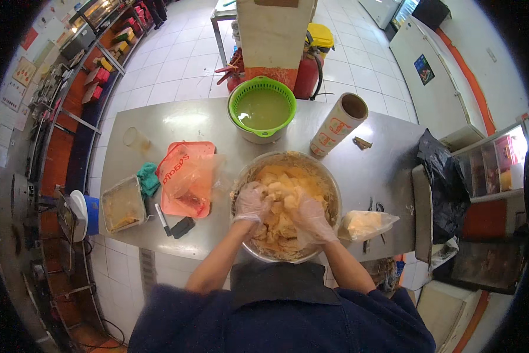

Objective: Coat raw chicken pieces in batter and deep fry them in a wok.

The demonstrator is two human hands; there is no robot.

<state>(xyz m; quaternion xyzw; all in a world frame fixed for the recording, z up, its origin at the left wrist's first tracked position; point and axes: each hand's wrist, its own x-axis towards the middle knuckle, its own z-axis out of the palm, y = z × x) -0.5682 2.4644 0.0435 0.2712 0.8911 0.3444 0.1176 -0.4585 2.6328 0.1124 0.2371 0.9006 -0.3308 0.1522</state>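
Note:
A large metal bowl stands at the near edge of the steel table, holding pale chunks in an orange-yellow powdery mixture. Both hands wear clear plastic gloves. My left hand is inside the bowl's left part, its fingers curled against pale pieces; whether it grips one cannot be told. My right hand reaches into the right part, its fingertips partly hidden in the mixture. Just right of the bowl lies a clear plastic bag of pale powder.
Behind the bowl are a green strainer in a pot of cloudy liquid and an upright printed roll. A red tray with plastic bags, a teal cloth, a plastic container and a marker lie left. Scissors lie right.

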